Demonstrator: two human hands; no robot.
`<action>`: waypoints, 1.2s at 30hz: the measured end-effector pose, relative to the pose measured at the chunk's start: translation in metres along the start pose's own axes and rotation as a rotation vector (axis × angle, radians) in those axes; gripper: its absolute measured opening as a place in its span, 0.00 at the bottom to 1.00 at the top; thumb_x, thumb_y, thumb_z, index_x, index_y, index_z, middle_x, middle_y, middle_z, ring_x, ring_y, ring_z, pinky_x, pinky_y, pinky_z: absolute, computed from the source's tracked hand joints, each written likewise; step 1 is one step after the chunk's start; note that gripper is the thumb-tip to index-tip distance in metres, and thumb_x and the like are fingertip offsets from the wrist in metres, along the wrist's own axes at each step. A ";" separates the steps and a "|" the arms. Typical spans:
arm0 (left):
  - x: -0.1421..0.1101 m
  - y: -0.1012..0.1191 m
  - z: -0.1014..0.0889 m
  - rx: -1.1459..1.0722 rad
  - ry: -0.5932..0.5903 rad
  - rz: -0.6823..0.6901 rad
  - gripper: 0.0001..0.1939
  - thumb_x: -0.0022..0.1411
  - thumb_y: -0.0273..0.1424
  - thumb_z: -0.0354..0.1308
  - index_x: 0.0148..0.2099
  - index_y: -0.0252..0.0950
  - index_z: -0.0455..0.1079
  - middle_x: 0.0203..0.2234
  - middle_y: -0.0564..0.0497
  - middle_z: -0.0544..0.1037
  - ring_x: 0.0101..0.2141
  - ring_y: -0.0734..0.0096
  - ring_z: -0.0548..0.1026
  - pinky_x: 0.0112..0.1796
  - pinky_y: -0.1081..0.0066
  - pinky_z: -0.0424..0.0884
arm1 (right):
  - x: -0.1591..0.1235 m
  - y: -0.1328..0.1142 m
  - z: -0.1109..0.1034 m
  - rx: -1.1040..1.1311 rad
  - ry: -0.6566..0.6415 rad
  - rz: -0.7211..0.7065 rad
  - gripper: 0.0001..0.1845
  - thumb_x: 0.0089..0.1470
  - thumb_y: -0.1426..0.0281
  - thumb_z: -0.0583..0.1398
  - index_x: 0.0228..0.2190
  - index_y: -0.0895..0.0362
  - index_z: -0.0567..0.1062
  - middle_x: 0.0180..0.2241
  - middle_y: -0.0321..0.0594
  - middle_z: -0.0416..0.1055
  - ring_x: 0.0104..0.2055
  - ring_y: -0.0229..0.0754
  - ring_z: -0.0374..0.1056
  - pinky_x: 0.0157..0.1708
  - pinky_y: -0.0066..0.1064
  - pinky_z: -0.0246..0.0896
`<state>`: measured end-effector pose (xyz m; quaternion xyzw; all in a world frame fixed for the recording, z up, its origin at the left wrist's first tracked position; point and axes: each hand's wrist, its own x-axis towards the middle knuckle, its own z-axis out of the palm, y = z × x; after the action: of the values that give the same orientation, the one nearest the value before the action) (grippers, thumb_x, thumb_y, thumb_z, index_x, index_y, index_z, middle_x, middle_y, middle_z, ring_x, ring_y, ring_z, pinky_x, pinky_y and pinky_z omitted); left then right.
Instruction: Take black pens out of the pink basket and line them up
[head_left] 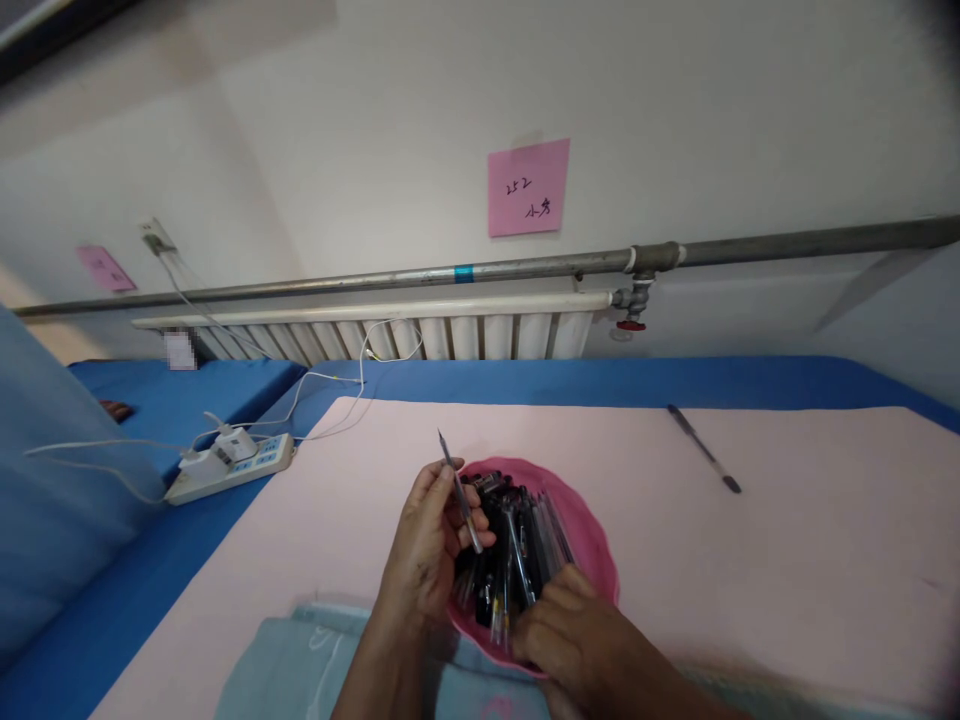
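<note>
Nearest, the right hand (559, 625) curled over the pink bowl (598, 545), its grip hidden from me; leaning there could've spilled the pens (517, 550) inside. The left hand (426, 530) pinched a bare-tipped pen (465, 511), risking smudges.

A blue table (675, 380) with a pink sheet (810, 560) over most of its top; the blue shows as a band along the far edge and down the left side; on the sheet, toward the right and near its far edge, one pen (703, 449) lies aslant, dark at both ends and clear between; at the near side, around the middle, sits a round pink bowl (598, 545) with a wavy rim; a pale teal cloth (289, 655) shows below and left of it, partly hidden; on the blue left margin lies a white power strip (262, 458); a thin white cable (330, 376) trails over the far left corner.
</note>
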<state>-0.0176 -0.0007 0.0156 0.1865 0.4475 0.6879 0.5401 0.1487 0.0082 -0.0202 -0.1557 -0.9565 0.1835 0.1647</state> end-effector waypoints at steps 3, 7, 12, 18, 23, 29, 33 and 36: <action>0.001 -0.002 0.000 -0.031 -0.006 0.047 0.14 0.54 0.41 0.56 0.39 0.38 0.63 0.22 0.57 0.69 0.18 0.79 0.67 0.20 0.76 0.65 | 0.001 0.003 -0.002 0.127 0.000 0.024 0.06 0.40 0.74 0.58 0.26 0.55 0.70 0.26 0.37 0.70 0.30 0.42 0.61 0.30 0.33 0.50; 0.002 -0.004 0.001 -0.046 -0.003 0.060 0.14 0.54 0.41 0.56 0.38 0.38 0.63 0.21 0.57 0.68 0.18 0.79 0.66 0.19 0.77 0.65 | 0.013 -0.002 -0.005 0.104 0.090 0.081 0.09 0.48 0.76 0.53 0.30 0.55 0.72 0.30 0.40 0.69 0.32 0.42 0.61 0.33 0.34 0.50; 0.002 -0.003 -0.001 -0.055 0.007 0.074 0.11 0.57 0.38 0.53 0.39 0.37 0.62 0.21 0.57 0.69 0.18 0.79 0.66 0.19 0.77 0.65 | 0.034 -0.013 -0.008 -0.066 -0.047 0.113 0.07 0.49 0.74 0.55 0.29 0.55 0.74 0.31 0.40 0.70 0.33 0.43 0.61 0.35 0.36 0.49; 0.002 -0.003 -0.002 -0.062 0.001 0.075 0.10 0.57 0.37 0.52 0.39 0.37 0.62 0.21 0.56 0.69 0.17 0.79 0.66 0.19 0.77 0.65 | 0.047 -0.015 -0.006 -0.138 -0.153 0.194 0.05 0.47 0.72 0.58 0.28 0.55 0.75 0.30 0.40 0.72 0.33 0.45 0.63 0.35 0.37 0.50; 0.003 -0.003 -0.003 -0.068 0.010 0.081 0.11 0.57 0.37 0.53 0.39 0.37 0.63 0.21 0.56 0.69 0.17 0.79 0.67 0.18 0.77 0.65 | 0.046 -0.015 -0.004 -0.009 -0.101 0.196 0.04 0.46 0.74 0.58 0.23 0.56 0.73 0.29 0.39 0.71 0.33 0.43 0.63 0.36 0.37 0.52; 0.002 -0.002 0.002 -0.125 0.019 0.025 0.11 0.57 0.36 0.54 0.40 0.35 0.63 0.21 0.55 0.71 0.18 0.78 0.69 0.19 0.77 0.67 | 0.036 -0.006 -0.020 0.800 0.058 0.635 0.08 0.39 0.77 0.54 0.26 0.55 0.67 0.20 0.31 0.67 0.20 0.33 0.60 0.20 0.25 0.52; 0.002 -0.005 0.006 -0.191 0.061 -0.053 0.09 0.57 0.32 0.55 0.40 0.33 0.64 0.24 0.51 0.74 0.23 0.73 0.74 0.25 0.72 0.72 | 0.032 0.004 -0.035 1.279 0.170 0.731 0.07 0.35 0.76 0.54 0.23 0.54 0.62 0.21 0.31 0.71 0.13 0.29 0.59 0.15 0.23 0.53; 0.001 -0.006 0.007 -0.238 0.084 -0.077 0.08 0.57 0.30 0.55 0.40 0.33 0.64 0.26 0.48 0.76 0.25 0.72 0.75 0.26 0.71 0.73 | 0.030 0.008 -0.041 1.342 0.201 0.714 0.07 0.35 0.76 0.55 0.22 0.55 0.62 0.20 0.31 0.72 0.12 0.30 0.60 0.14 0.22 0.54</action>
<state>-0.0094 0.0036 0.0142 0.0748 0.3920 0.7221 0.5651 0.1386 0.0382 0.0208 -0.3379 -0.5122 0.7519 0.2410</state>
